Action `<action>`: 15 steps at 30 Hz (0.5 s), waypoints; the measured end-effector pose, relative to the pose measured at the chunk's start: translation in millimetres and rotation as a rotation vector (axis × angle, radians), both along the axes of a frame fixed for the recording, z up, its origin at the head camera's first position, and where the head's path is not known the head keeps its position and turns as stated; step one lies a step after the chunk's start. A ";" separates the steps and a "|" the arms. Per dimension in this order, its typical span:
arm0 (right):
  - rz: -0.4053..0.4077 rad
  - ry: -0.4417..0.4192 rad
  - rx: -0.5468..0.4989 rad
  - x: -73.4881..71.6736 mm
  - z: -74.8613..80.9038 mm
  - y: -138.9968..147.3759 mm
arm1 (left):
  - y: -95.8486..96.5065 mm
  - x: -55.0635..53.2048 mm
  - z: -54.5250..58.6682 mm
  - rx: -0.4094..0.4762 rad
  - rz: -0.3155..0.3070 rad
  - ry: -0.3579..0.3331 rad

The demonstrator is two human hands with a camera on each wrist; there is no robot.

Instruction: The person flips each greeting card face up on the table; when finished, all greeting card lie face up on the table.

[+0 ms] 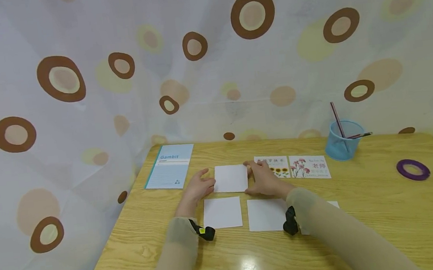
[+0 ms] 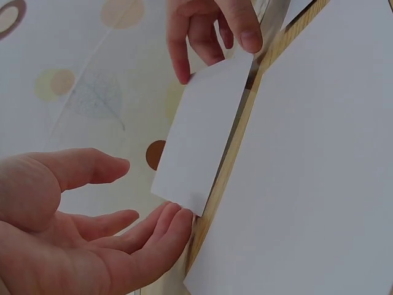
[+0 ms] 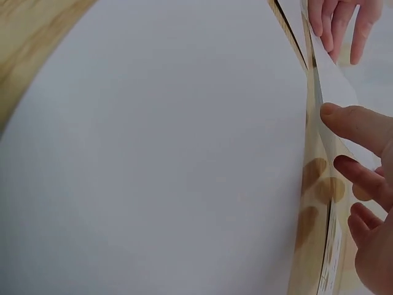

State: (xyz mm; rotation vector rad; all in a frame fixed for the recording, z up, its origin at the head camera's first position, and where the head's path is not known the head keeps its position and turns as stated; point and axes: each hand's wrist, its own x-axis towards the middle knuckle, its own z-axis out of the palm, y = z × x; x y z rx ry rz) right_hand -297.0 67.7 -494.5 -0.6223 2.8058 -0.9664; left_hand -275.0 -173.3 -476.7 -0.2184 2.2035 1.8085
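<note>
A blank white card (image 1: 231, 179) lies between my two hands, at the back of a row of white cards. My left hand (image 1: 198, 188) is at its left edge; the left wrist view shows the fingertips touching that edge, with the thumb held apart. My right hand (image 1: 265, 179) grips the card's right side, thumb at the near corner and a finger at the far one. Nearer to me lie two more white cards, one on the left (image 1: 222, 212) and one on the right (image 1: 266, 214), partly under my right wrist. Another white card (image 1: 333, 204) is mostly hidden by my right forearm.
A sunflower card (image 1: 280, 162) and a pink-flower card (image 1: 309, 167) lie right of the gripped card. A light blue notebook (image 1: 170, 166) is at the back left. Toward the right stand a blue mesh pencil cup (image 1: 338, 148) and a purple ring (image 1: 403, 171) on the wooden table (image 1: 388, 222).
</note>
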 end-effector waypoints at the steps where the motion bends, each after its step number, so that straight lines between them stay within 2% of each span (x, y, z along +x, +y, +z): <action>1: 0.002 -0.007 -0.025 -0.3 -0.2 -0.1 | 0.4 -0.5 -0.7 0.005 0.005 0.003; 8: 0.008 -0.108 -0.215 -2.2 1.2 0.1 | 3.3 -3.9 -2.5 0.073 0.066 0.019; 15: -0.056 -0.150 -0.282 -1.6 1.4 -0.6 | 2.8 -5.1 -3.2 0.099 0.098 -0.002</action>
